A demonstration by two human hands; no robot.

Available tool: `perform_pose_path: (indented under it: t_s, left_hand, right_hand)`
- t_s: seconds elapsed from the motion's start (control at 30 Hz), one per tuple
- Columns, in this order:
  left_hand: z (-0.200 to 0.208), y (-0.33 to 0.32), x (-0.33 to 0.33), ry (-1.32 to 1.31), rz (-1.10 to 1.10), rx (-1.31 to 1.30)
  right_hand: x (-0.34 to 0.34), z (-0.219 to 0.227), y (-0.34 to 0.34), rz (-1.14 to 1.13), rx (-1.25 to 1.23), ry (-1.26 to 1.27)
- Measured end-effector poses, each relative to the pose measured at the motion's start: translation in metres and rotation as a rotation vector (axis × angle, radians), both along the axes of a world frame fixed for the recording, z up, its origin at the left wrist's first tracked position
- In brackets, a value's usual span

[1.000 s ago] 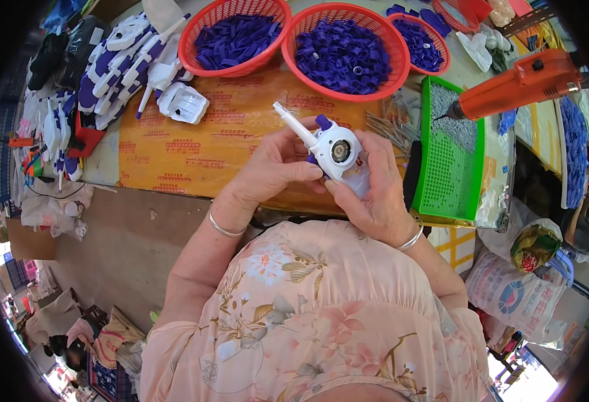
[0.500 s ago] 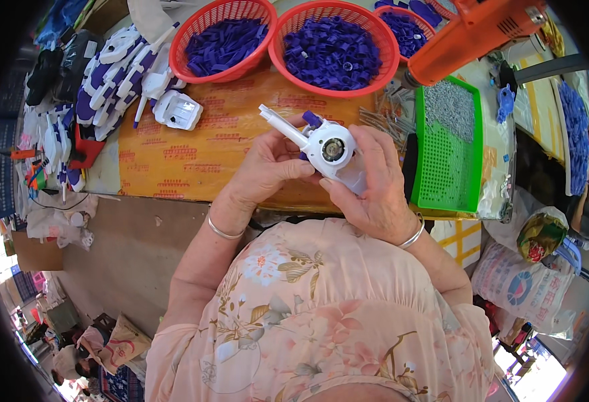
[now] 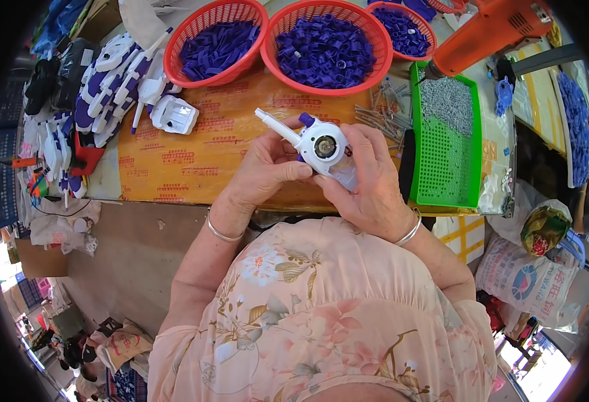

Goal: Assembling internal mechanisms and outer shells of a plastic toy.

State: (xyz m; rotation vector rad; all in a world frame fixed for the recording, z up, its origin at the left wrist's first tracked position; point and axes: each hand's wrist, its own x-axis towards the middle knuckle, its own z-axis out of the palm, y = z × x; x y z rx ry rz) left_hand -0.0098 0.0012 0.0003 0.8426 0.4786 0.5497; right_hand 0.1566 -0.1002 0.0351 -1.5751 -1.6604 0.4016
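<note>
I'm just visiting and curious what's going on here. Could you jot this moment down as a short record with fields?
Held item: white plastic toy with a long nozzle and purple bits
Left hand: grips the toy's left side
Right hand: cradles its right side
Work surface: orange board
Behind: three red baskets of purple parts
Right: green tray of screws
Left: pile of white and purple toys

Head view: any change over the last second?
The orange power tool swung from the right side up and left, over the green tray. Both hands, left hand and right hand, keep holding the white plastic toy in the same grip; the red baskets stayed put.
</note>
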Motion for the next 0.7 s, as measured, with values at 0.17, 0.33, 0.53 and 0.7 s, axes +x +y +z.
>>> perform_pose_path:
  t_s: [0.17,0.33,0.53,0.7]
  left_hand:
    - [0.0,-0.0004,0.0002,0.001,-0.003,0.003]
    - [0.0014,-0.0027,0.001,-0.018,0.003,-0.017]
    - [-0.001,-0.0045,0.0013,-0.019,0.023,-0.011]
    - [-0.0046,-0.0101,0.0076,0.036,0.08,0.034]
  right_hand:
    - [-0.0007,0.0005,-0.0008,0.003,0.014,0.004]
    - [-0.0018,0.0013,-0.0003,-0.003,-0.004,0.012]
    - [-0.002,0.0013,0.001,-0.008,-0.014,-0.014]
    - [-0.0032,-0.001,0.0016,-0.037,-0.027,-0.064]
